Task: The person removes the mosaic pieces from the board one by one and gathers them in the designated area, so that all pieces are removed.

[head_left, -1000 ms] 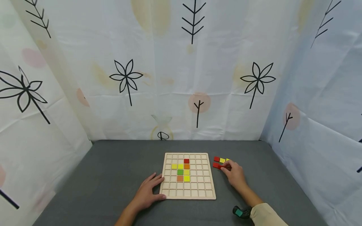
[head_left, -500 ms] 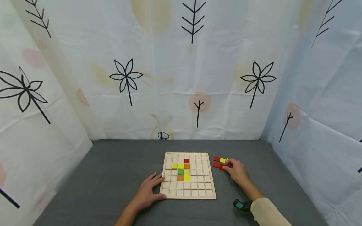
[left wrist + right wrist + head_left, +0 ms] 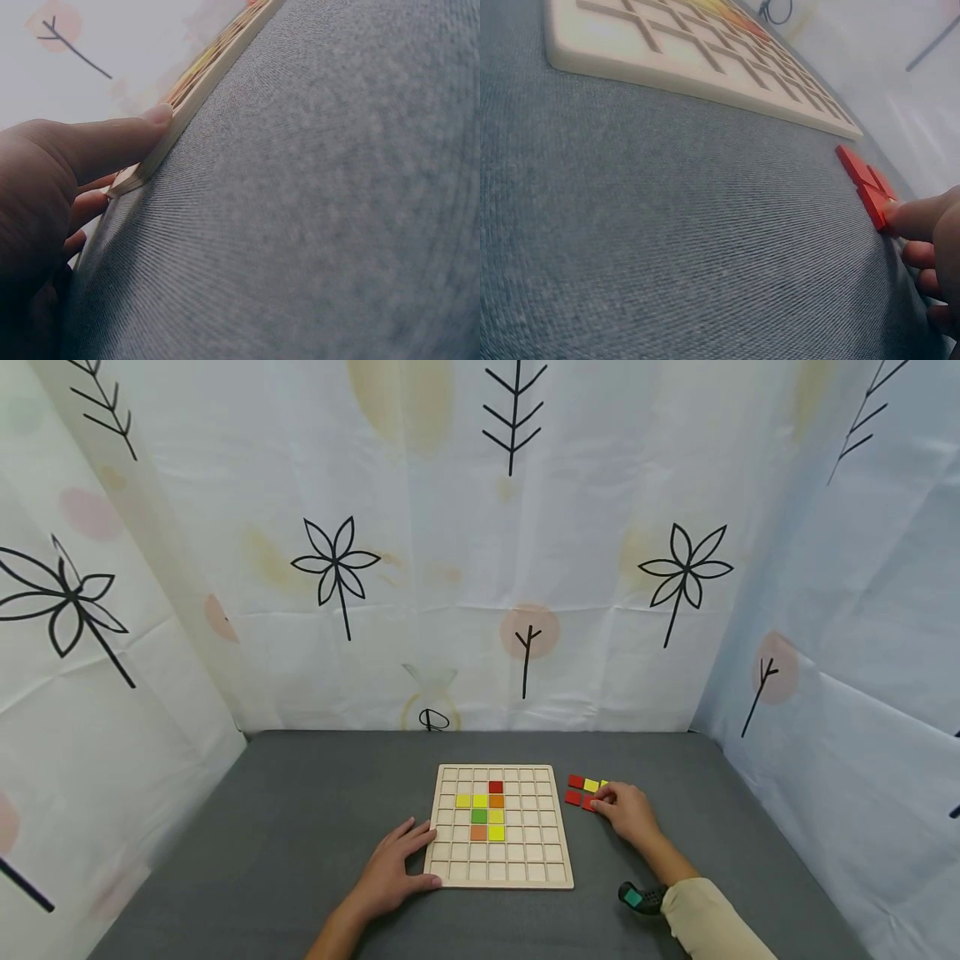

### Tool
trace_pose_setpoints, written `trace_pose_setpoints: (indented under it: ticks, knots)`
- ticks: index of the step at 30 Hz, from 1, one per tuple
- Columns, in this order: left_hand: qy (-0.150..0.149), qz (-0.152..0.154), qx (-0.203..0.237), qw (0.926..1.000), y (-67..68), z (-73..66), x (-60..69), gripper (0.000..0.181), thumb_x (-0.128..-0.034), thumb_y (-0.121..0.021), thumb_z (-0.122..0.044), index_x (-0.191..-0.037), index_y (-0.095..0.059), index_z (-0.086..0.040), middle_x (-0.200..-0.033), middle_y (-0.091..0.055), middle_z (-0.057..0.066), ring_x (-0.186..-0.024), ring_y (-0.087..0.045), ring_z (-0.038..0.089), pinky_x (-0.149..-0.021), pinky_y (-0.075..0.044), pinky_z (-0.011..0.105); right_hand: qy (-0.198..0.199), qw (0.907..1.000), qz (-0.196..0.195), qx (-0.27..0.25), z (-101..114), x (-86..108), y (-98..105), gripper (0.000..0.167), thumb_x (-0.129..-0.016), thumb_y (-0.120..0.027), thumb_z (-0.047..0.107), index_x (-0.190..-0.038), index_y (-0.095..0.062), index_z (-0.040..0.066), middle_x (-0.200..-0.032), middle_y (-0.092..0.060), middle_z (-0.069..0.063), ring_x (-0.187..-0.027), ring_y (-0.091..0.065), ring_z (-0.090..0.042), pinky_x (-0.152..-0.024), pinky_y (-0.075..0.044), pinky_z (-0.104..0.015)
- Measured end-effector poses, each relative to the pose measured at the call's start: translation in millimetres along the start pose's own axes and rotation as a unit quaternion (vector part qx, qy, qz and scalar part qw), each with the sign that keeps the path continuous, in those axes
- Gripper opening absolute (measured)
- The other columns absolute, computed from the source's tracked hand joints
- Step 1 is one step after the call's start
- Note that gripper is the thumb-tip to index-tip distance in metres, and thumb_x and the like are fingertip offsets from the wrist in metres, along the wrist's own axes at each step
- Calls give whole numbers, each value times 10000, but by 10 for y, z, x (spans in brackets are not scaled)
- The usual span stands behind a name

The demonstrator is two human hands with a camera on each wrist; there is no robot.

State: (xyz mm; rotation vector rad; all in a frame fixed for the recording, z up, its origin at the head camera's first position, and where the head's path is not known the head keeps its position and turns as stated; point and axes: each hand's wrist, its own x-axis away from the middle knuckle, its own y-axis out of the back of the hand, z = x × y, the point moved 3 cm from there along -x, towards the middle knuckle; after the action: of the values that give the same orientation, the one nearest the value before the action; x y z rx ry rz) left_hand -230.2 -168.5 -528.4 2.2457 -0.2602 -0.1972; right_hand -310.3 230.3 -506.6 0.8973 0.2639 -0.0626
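A square wooden grid board [image 3: 534,852] lies on the grey table, with red, orange, yellow and green tiles in some of its cells. My left hand [image 3: 386,872] rests at its near left corner, the fingers stretched along the left side and the thumb [image 3: 124,142] on the front edge. To the right of the board, my right hand [image 3: 630,817] pinches a red tile [image 3: 874,206] at the table surface. Another red tile [image 3: 573,797] lies beside it. In the row behind are a red tile [image 3: 576,782] and yellow tiles [image 3: 591,785], partly covered by the fingers.
A black wrist strap device [image 3: 641,897] with a teal patch is on the right wrist, by the sleeve [image 3: 712,922]. White patterned cloth walls [image 3: 420,652] stand around the grey table [image 3: 322,793] at the back and sides.
My right hand has shifted slightly right, showing more of the red tile at its fingers; it barely moves in the last half second. My left hand and the board stay put.
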Motion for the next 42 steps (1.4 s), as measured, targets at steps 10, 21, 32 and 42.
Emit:
trace_pose_setpoints:
  ticks: [10,21,32,42]
  knots:
    - [21,41,-26,10000,-4,-5,-9,792,-710,-813,-503,-1377,-577,-149,-1460,-475,39,-1400,-290,366,-1048,-248,660,103,9993,-206,281,40,-57,-20,103,-826,-754,92,-888,-704,26,-723,-582,2,-690,-510,-186,-633,-436,-370]
    - [53,48,-35,10000,13,-18,-9,790,-706,-820,-493,-1375,-580,-148,-1456,-480,46,-1397,-291,372,-1043,-251,665,303,9985,-416,195,340,-170,-100,107,-848,-726,103,-935,-729,41,-772,-601,-1,-735,-516,-208,-631,-448,-373]
    - [67,33,-11,10000,16,-3,-20,789,-705,-815,-509,-1372,-584,-157,-1456,-481,43,-1398,-292,366,-1049,-240,664,647,9972,-336,-160,551,-280,-351,69,-872,-699,52,-938,-714,38,-830,-634,-23,-813,-549,-236,-721,-478,-421]
    - [120,75,-18,9999,-2,0,-17,801,-695,-815,-525,-1370,-586,-159,-1458,-479,36,-1398,-291,367,-1046,-241,668,581,9972,-93,-461,713,-337,-548,87,-899,-671,73,-972,-716,57,-904,-634,-22,-862,-552,-216,-735,-496,-394]
